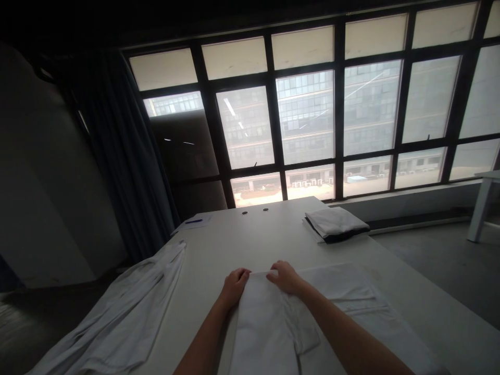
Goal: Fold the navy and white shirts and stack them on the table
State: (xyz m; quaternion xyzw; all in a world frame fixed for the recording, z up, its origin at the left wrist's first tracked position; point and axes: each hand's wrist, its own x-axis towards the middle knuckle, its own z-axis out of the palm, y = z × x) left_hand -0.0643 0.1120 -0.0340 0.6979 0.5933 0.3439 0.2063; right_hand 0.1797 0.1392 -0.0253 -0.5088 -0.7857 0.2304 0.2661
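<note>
A white garment point(261, 317), perhaps a shirt or coat, lies partly folded on the white table in front of me. Its left part is doubled over into a long strip, while the right part spreads flat with some creases. My left hand point(235, 285) grips the strip's far left corner, fingers curled at the edge. A short way to the right, my right hand point(286, 278) pinches the far edge of the same cloth, thumb toward the left. Both forearms reach in from below, and the right one covers part of the garment.
Another white garment point(133, 307) lies loosely along the table's left side, hanging over the edge. A folded stack of white and black cloth point(336, 223) rests at the right edge. Paper with a blue pen point(194, 221) is at the far left of the table point(234, 234). Windows stand beyond.
</note>
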